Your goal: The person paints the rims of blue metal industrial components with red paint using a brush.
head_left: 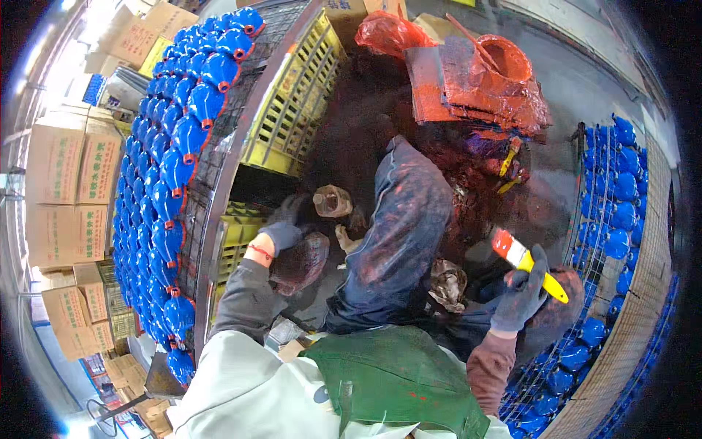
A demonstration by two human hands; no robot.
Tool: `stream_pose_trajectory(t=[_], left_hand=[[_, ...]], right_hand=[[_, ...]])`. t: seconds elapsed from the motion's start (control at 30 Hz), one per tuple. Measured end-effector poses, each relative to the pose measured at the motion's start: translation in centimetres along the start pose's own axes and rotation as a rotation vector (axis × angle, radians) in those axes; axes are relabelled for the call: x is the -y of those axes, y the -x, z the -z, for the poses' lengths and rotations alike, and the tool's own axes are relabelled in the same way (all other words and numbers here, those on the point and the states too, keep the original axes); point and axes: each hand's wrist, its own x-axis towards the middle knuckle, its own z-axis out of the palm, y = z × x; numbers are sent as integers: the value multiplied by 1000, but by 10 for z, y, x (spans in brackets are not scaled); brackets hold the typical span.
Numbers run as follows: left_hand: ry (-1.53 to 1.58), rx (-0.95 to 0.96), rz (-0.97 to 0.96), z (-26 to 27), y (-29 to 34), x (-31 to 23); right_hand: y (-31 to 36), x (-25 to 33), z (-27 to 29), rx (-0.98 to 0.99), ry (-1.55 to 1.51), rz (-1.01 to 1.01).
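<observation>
In my right hand (521, 296), gloved in dark grey, is a paintbrush (514, 252) with a yellow handle and red paint on its bristles. It is held above my right knee, bristles toward the upper left. My left hand (284, 225), in a similar glove, reaches toward the yellow crates with its fingers stretched out and nothing visible in them. Beside it stands a clear plastic bottle (333, 201), and below it lies a reddish-stained plastic bag (301, 265). Farther ahead, a red-coated paint bucket (508, 60) with a stick (472, 42) in it sits on paint-covered cardboard (482, 95).
Left of me, a wire rack (245, 80) carries rows of blue rounded parts (172, 168) with red rims, beside yellow crates (292, 95). More blue parts (625, 186) fill a rack at right. Two yellow-handled brushes (510, 157) lie near the bucket. Cardboard boxes (66, 164) are stacked at far left.
</observation>
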Motion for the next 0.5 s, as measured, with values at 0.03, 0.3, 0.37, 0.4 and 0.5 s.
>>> stream_pose_trajectory(t=[0.03, 0.3, 0.37, 0.4, 0.5], left_hand=[[104, -85, -90, -3, 0, 6], [-187, 561, 236, 14, 60, 35], [-94, 394, 143, -3, 100, 46], [-29, 362, 189, -13, 109, 52], [0, 127, 309, -41, 135, 61]], right_hand=[[-3, -2, -1, 3, 33, 8], [7, 2, 4, 62, -87, 41], [11, 2, 8, 52, -74, 50], [11, 2, 10, 63, -85, 74], [10, 0, 14, 49, -49, 52]])
